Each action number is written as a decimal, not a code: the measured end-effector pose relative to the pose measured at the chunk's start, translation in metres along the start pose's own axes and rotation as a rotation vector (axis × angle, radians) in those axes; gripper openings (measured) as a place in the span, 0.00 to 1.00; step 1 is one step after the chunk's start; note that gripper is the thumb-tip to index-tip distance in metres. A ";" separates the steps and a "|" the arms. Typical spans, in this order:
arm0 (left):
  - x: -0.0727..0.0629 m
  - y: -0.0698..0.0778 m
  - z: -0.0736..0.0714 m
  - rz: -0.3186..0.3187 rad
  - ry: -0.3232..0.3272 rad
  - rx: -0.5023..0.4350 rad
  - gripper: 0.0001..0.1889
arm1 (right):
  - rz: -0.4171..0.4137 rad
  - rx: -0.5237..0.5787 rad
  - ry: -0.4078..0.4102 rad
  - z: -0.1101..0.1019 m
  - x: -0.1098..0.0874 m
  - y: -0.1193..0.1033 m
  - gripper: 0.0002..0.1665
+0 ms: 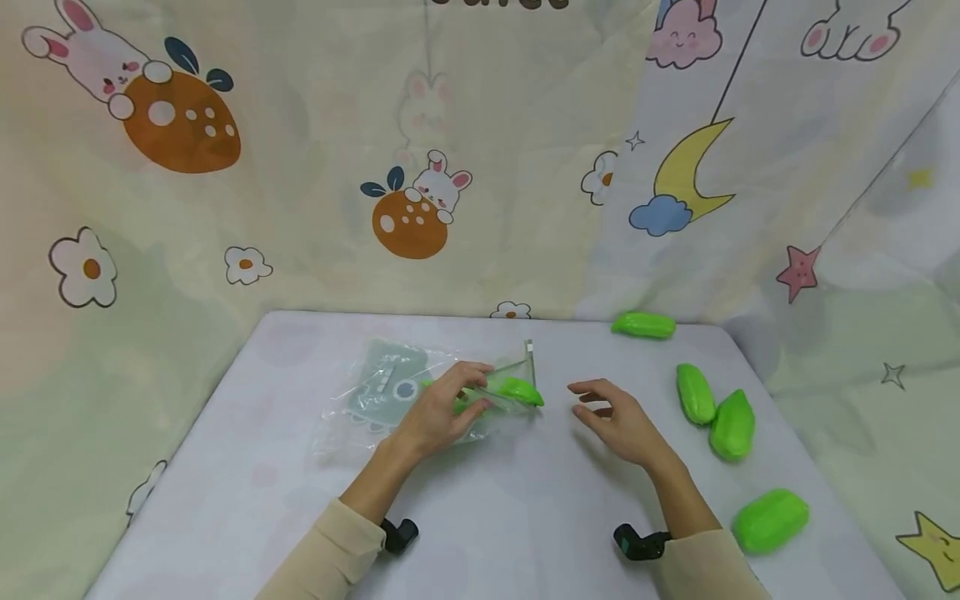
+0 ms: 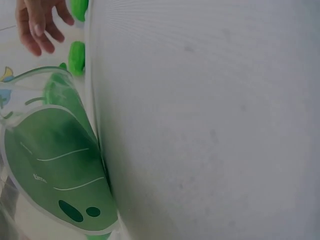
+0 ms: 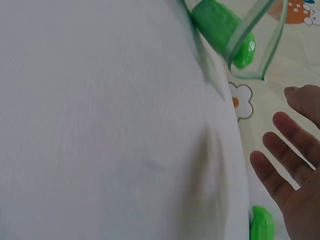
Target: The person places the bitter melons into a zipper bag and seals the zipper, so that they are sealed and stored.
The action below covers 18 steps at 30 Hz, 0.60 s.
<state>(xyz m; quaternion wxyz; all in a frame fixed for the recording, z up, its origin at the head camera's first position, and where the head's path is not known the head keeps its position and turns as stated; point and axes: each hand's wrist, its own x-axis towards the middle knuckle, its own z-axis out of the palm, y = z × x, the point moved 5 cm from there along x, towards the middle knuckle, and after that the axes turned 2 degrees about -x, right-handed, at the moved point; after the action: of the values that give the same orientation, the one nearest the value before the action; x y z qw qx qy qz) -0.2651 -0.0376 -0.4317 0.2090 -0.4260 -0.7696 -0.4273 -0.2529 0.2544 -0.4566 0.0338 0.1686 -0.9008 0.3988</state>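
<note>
While the left hand (image 1: 442, 408) grips the clear bag (image 1: 386, 383) near its mouth in the head view, a green object (image 1: 521, 390) lies at that mouth, just right of its fingertips. The left wrist view shows lettering (image 2: 39, 178) reading "tim" on the bag, with the right hand (image 2: 44, 22) past its mouth. In the right wrist view, the right hand is empty, fingers apart, near the bag's mouth.

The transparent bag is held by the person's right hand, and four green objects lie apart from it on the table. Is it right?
The hand is wrong: the head view shows the left hand holding the transparent bag, with the right hand apart from it. Four green objects do lie apart on the table.
</note>
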 end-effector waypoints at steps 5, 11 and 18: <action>0.003 -0.001 -0.003 -0.002 0.054 -0.020 0.16 | -0.033 -0.097 0.048 -0.021 -0.016 0.001 0.19; 0.003 -0.001 -0.006 -0.012 0.123 -0.034 0.16 | -0.067 -0.237 0.087 -0.041 -0.035 0.002 0.19; -0.002 -0.002 -0.010 -0.012 0.193 -0.050 0.18 | -0.125 -0.335 0.155 -0.059 -0.054 0.005 0.22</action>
<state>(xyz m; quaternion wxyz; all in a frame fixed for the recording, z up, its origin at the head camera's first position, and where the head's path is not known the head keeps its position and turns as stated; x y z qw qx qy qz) -0.2657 -0.0479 -0.4285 0.2688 -0.3831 -0.7374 -0.4870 -0.2077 0.3158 -0.4304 0.1551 0.1852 -0.9370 0.2523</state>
